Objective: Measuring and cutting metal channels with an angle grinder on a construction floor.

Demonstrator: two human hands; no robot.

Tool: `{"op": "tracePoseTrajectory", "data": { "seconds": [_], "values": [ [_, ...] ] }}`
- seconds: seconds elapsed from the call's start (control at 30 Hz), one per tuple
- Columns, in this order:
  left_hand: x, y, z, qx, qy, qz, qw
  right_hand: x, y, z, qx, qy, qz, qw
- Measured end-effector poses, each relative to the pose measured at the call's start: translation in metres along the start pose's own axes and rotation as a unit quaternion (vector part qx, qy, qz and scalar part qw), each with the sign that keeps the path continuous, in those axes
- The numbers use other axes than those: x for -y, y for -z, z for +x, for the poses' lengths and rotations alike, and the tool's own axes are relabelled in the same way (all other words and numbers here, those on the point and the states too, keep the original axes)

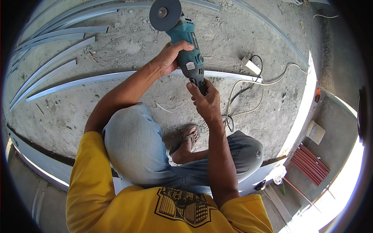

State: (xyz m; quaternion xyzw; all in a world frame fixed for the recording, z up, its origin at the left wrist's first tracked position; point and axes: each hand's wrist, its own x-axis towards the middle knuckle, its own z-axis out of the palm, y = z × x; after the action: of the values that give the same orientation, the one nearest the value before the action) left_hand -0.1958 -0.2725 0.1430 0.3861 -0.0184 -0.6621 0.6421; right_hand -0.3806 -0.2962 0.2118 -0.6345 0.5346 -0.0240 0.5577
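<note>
My left hand wraps the teal body of the angle grinder, while my right hand grasps its dark rear end — the tool is held up in front of me, its dark disc at the far end. Past it, a long metal strip crosses the dusty floor; more metal strips lie leftward, a white socket block rightward.

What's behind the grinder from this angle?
Behind the grinder are the dusty floor and a metal strip, which shows on both sides. The stretch directly behind is covered, so I can't tell whether the strip runs unbroken there.
</note>
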Motion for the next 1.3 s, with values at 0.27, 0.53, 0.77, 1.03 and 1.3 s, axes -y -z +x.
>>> {"op": "tracePoseTrajectory", "data": {
  "seconds": [0.27, 0.53, 0.77, 1.03, 1.3],
  "values": [
    [-0.004, -0.003, -0.004, 0.054, -0.028, 0.045, 0.997, -0.005, -0.003, 0.003, 0.065, -0.062, 0.058, 0.994],
    [-0.009, -0.01, -0.01, 0.092, -0.039, 0.06, 0.993, 0.003, 0.002, 0.005, 0.168, -0.081, 0.083, 0.979],
    [-0.015, -0.009, -0.011, 0.148, -0.039, 0.066, 0.986, -0.006, 0.001, 0.001, 0.204, -0.106, 0.236, 0.944],
    [-0.021, -0.007, -0.008, 0.204, -0.029, 0.047, 0.977, -0.019, -0.008, -0.001, 0.356, -0.093, 0.507, 0.78],
    [-0.018, -0.008, -0.009, 0.226, -0.018, 0.036, 0.973, -0.029, -0.02, -0.005, 0.394, -0.105, 0.522, 0.749]
  ]
}}
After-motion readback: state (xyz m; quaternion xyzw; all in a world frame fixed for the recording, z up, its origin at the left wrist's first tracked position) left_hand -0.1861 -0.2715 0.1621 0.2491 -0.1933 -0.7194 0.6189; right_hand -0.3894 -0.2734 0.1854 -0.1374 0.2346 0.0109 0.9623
